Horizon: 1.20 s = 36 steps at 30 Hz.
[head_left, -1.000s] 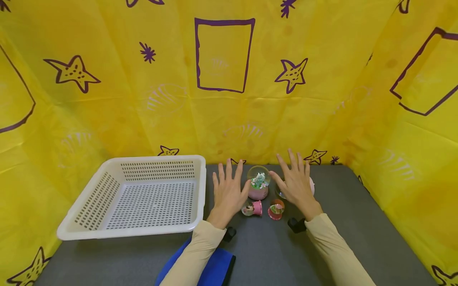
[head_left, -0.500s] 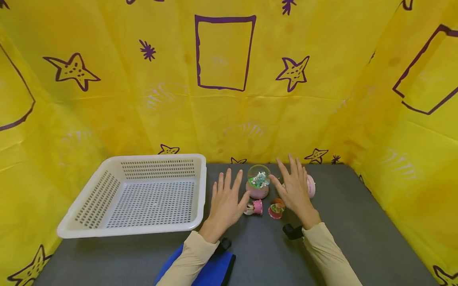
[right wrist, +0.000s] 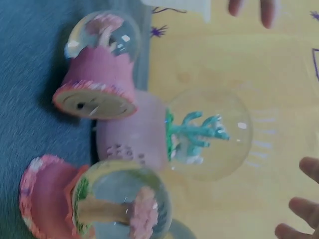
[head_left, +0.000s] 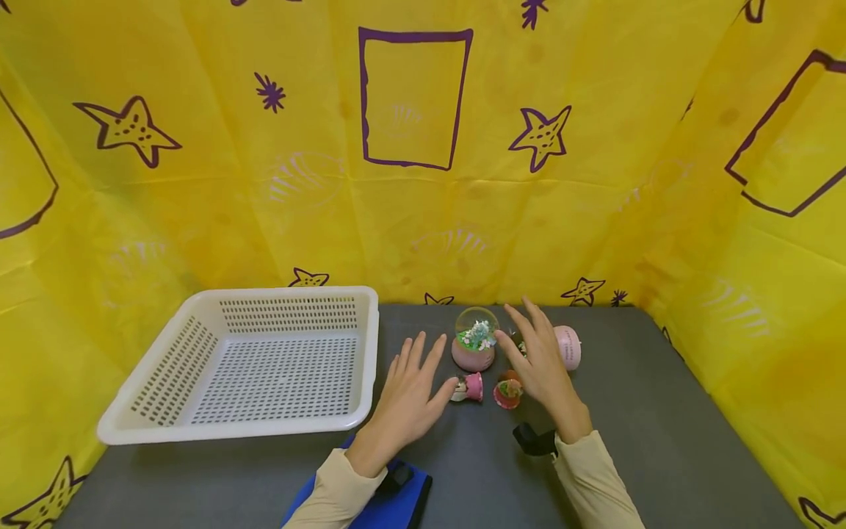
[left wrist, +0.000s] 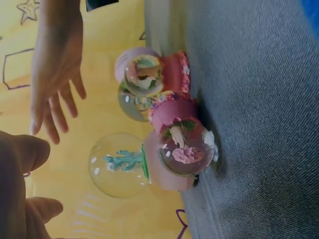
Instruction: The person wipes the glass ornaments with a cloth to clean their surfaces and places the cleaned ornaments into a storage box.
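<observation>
My left hand [head_left: 410,400] hovers with fingers extended, left of the snow globes. My right hand [head_left: 543,367], fingers loosely spread, hovers above the right-hand globes. Neither hand holds anything. Between them at the back stands a large snow globe [head_left: 474,342] with a teal branching figure and a dusky pink base. In front of it, a small globe with a pink base [head_left: 469,387] lies on its side, its tree showing in the left wrist view. Beside it a second small globe [head_left: 508,389] stands upright. Another large globe [head_left: 570,347] lies on its side, partly hidden by my right hand.
A white perforated plastic basket [head_left: 236,433] sits at the left on the grey table [head_left: 634,411]. A blue item with a black edge [head_left: 403,499] lies under the left forearm. Yellow patterned cloth [head_left: 416,220] walls the back and sides.
Both hands have drawn back toward me, the left hand also shifting leftward and away from the globes. The right hand's fingers are slightly more bent. The globes stay where they were.
</observation>
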{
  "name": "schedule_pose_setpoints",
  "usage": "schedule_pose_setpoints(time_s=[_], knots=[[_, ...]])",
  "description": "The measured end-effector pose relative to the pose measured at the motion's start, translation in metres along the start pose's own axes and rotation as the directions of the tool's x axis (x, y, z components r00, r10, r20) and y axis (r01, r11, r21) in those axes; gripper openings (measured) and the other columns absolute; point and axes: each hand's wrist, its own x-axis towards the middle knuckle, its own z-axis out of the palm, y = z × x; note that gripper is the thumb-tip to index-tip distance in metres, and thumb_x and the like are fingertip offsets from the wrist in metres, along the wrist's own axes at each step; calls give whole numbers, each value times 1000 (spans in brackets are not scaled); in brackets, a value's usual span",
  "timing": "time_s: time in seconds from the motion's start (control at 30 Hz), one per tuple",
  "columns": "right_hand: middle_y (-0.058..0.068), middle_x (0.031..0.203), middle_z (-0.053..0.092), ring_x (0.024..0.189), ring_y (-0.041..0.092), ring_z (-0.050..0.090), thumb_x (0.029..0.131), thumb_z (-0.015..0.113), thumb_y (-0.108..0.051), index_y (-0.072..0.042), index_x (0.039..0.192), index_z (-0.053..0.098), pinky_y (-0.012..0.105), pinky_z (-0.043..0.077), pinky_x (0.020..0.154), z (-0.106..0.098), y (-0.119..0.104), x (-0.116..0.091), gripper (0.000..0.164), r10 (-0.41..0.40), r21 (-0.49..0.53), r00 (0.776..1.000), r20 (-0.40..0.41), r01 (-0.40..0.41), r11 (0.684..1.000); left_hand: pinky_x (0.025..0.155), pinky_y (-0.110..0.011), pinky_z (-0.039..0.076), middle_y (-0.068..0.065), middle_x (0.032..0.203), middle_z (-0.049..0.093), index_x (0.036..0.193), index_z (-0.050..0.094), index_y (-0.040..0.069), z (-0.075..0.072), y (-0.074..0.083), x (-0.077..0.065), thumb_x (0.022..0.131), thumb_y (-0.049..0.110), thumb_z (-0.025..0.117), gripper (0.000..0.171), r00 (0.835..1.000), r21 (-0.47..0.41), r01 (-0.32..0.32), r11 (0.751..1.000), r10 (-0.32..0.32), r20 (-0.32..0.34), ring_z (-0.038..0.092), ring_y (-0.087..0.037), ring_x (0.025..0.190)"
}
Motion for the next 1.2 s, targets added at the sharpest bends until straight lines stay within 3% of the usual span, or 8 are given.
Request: schedule_pose_setpoints(time_s=[0.27, 0.47, 0.73, 0.87, 0.93, 1.1, 1.2], knots=[[17, 155, 37, 142, 43, 36, 101, 57, -34, -10, 144, 50, 66, 32, 110, 9, -4, -10, 50, 9, 89, 1000, 8, -10, 996, 114, -67, 25, -19, 162, 26, 156, 31, 22, -6, -4, -19, 100, 46, 53, 65, 994, -58, 13, 998, -7, 111, 20, -45, 150], [17, 149, 46, 138, 40, 42, 100, 59, -33, -6, 138, 55, 64, 34, 110, 17, -3, -14, 47, 36, 135, 999, -6, -35, 990, 113, -66, 28, -20, 158, 32, 153, 38, 19, -11, -8, -29, 101, 51, 49, 62, 987, -75, 4, 997, 8, 163, 26, -47, 147], [19, 133, 59, 127, 38, 54, 94, 69, -22, -2, 127, 64, 58, 43, 104, 30, 0, -22, 38, -13, 131, 998, -55, 20, 991, 112, -67, 30, -20, 156, 36, 149, 44, 15, -22, -13, -41, 101, 52, 48, 61, 957, -95, -3, 995, 31, 289, 31, -46, 145], [16, 122, 64, 114, 34, 61, 90, 74, -16, -3, 120, 67, 52, 50, 96, 31, 1, -21, 34, -26, 116, 993, -114, 39, 993, 111, -60, 36, -18, 152, 43, 148, 46, 16, -30, -15, -43, 99, 49, 53, 59, 932, -66, -39, 997, 60, 358, 40, -39, 141], [14, 114, 66, 104, 30, 63, 89, 75, -14, -3, 118, 68, 47, 55, 85, 31, 1, -20, 32, -19, 120, 994, -109, 33, 992, 111, -57, 38, -14, 149, 48, 148, 46, 16, -34, -17, -43, 99, 50, 53, 60, 909, -73, -67, 995, 91, 407, 43, -34, 140], [12, 106, 69, 92, 26, 67, 88, 74, -9, -2, 117, 69, 28, 58, 67, 32, 1, -19, 30, -22, 172, 1000, -9, 23, 985, 112, -49, 39, -2, 147, 53, 148, 45, 17, -41, -23, -43, 99, 52, 51, 60, 843, -137, -59, 989, 123, 524, 47, -26, 138], [11, 108, 69, 91, 26, 68, 88, 73, -9, -3, 119, 68, 25, 57, 65, 35, 0, -19, 31, -37, 209, 998, 58, 24, 978, 111, -45, 41, 1, 147, 53, 148, 46, 19, -44, -25, -43, 99, 52, 51, 59, 811, -135, -34, 990, 106, 576, 49, -23, 137]])
